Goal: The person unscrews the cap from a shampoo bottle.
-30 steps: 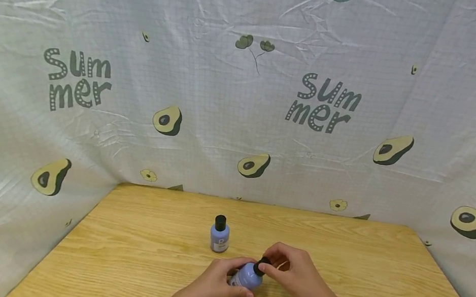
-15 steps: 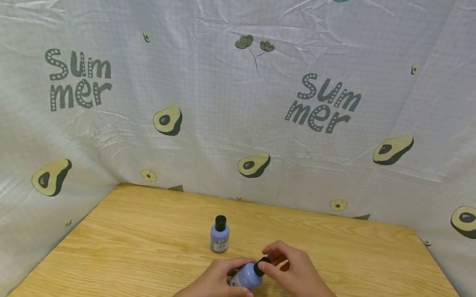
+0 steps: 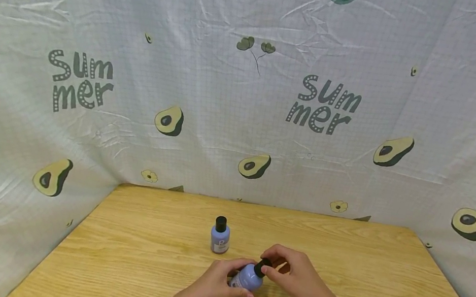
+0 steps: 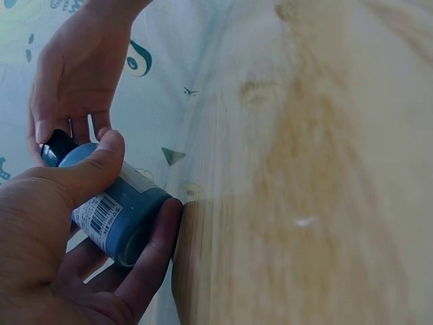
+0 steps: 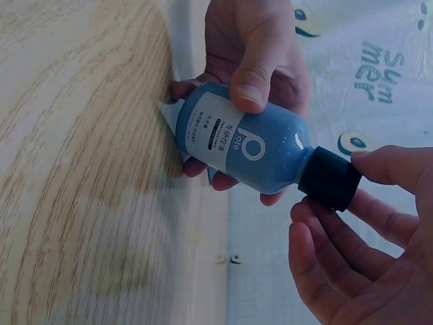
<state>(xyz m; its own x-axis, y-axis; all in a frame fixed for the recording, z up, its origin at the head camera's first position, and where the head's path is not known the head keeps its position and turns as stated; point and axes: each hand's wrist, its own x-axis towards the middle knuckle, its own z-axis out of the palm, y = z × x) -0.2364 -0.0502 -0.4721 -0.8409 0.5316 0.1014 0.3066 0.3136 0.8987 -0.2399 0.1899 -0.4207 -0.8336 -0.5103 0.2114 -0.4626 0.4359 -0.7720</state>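
A small blue bottle (image 3: pixel 246 277) with a white label is held tilted just above the wooden table (image 3: pixel 134 256). My left hand (image 3: pixel 217 284) grips its body (image 5: pixel 237 142), thumb on top (image 4: pixel 95 169). My right hand (image 3: pixel 293 275) pinches its black cap (image 3: pixel 262 266) between thumb and fingers (image 5: pixel 329 179). The barcode side of the bottle (image 4: pixel 111 210) shows in the left wrist view. A second blue bottle (image 3: pixel 220 235) with a black cap stands upright on the table just beyond my left hand, untouched.
A white cloth printed with avocados and "Summer" (image 3: pixel 323 105) hangs behind and at both sides of the table. The table's far edge (image 3: pixel 266 205) meets the cloth.
Almost nothing has moved. Both hands keep the same hold on the bottle and its cap; the view has shifted slightly.
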